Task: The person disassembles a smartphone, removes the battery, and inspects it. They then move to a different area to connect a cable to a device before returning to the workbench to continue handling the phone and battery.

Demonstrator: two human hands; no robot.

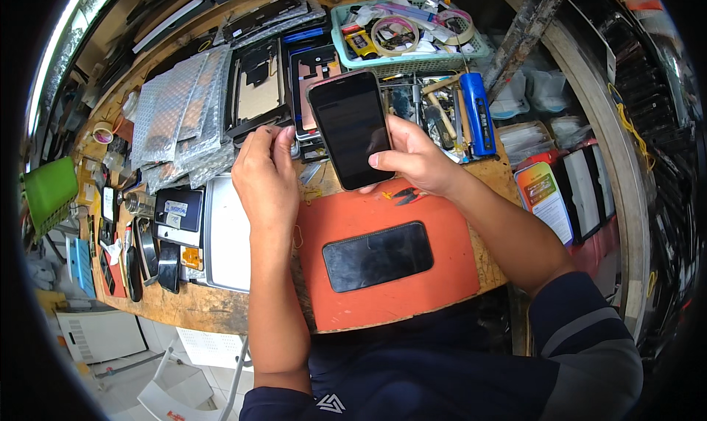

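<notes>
Left hand (266, 174): fingertips drawn in to the thumb, back of hand showing; cannot tell whether anything is pinched there. Phone 1 (352, 126): just right of those fingertips, apart from them, dark screen toward the wearer; long axis runs away from the body, far end leaning left. Phone 2 (378, 257): nearer the body, on the orange mat (383, 313), long axis nearly crosswise; neither hand touches it. Right hand (416, 158): closed on phone 1's lower right side, thumb on the glass. Left hand faces its opposite, free long edge.
</notes>
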